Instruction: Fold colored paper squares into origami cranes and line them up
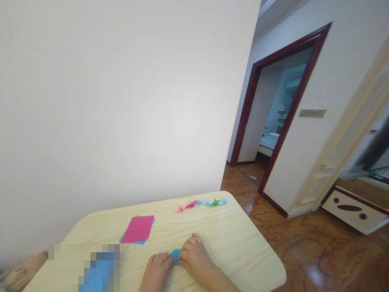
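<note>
A small piece of folded blue paper (175, 255) lies on the light wooden table (243, 251) between my two hands. My left hand (158, 265) pinches its left edge, fingers curled against the tabletop. From the right, my right hand (194, 253) grips the other edge with thumb and fingers, one finger lifted. The hands cover part of the paper, so its full shape is hidden. Farther back sits a stack of square paper sheets (139, 229), pink on top with blue showing beneath. Along the far edge is a row of small folded paper figures (200, 203) in pink, red, light blue and green.
A white wall (136, 101) rises just behind the table. A blurred-out patch with blue (99, 273) covers the table's near left corner. To the right are a wooden floor (304, 247), a dark red door frame (291, 109) and a low white cabinet (349, 207).
</note>
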`<state>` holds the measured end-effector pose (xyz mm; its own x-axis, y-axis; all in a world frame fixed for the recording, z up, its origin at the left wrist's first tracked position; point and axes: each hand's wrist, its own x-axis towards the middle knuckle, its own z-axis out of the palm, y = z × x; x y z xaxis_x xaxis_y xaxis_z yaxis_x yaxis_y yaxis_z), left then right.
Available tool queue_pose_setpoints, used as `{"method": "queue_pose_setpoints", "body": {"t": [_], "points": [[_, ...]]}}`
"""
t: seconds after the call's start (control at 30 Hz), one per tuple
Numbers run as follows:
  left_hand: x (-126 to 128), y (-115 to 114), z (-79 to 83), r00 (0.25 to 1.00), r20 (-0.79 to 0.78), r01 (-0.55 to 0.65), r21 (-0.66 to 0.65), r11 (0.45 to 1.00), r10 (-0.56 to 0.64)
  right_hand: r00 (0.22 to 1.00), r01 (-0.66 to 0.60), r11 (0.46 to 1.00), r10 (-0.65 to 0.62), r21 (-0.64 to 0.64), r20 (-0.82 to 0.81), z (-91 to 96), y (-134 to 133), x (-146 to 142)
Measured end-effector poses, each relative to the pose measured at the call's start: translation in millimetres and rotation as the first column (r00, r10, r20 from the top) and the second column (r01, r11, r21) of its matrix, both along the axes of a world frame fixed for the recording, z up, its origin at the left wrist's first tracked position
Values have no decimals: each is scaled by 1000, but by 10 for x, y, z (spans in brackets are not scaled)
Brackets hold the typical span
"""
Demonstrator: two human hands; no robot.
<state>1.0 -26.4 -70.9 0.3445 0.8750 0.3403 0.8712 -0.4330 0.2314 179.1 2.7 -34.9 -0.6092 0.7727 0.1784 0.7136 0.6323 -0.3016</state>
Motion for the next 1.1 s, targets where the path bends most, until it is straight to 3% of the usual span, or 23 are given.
{"method": "queue_pose_setpoints", "body": {"t": [0.23, 0.5, 0.67, 0.87, 1.1], "points": [[18, -33, -4, 987, 157, -26, 3, 1000, 25, 996, 74, 997, -75, -17, -42, -62, -39, -15], [56, -45, 108, 984, 173, -47, -44, 998, 54, 987, 100, 995, -103, -27, -127, -124, -80, -21], [48, -71, 130, 967, 185, -164, -86, 983, 177, 948, 208, 977, -212, -42, -237, -104, -151, -68], [146, -87, 227, 924, 165, -312, -198, 929, 345, 920, 293, 955, -292, -38, -261, -123, -149, -128], [249, -91, 361, 919, 122, -336, -250, 908, 374, 930, 298, 951, -309, -84, -197, -75, -91, -129]]}}
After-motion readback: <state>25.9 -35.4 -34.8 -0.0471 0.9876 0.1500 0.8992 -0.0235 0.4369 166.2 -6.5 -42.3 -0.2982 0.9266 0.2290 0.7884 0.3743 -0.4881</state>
